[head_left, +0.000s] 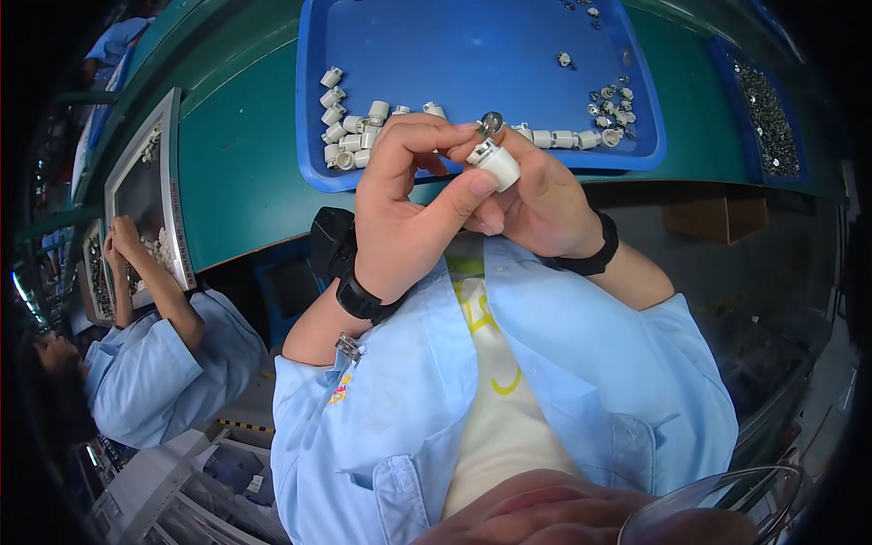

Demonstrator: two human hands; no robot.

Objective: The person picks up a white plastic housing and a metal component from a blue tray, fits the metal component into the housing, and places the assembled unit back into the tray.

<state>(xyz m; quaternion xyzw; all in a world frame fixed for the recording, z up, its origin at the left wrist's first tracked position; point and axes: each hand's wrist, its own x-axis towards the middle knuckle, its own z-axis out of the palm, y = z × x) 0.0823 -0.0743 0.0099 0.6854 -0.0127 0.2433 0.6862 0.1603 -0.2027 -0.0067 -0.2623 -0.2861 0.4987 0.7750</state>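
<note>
Just in front of the blue tray (481,54), my two hands meet around a white cylindrical socket (498,166) with a metal-fitted end, held tilted. My left hand (400,209) is closed, its thumb pressed on the socket's side. A small round metal piece (491,123) sits at the fingertips, above the socket's metal end; my left index finger reaches to it. My right hand (556,204) is closed around the socket from the other side, its fingertips partly hidden behind it. Exactly which fingers bear the metal piece I cannot tell.
Several white sockets (352,143) lie in the tray's near left corner, more in a row along its near edge. Small metal-and-white parts (611,107) lie at its right. A bin of metal pieces (765,118) stands far right. At left, a co-worker's hands (123,238) work over another tray (173,195).
</note>
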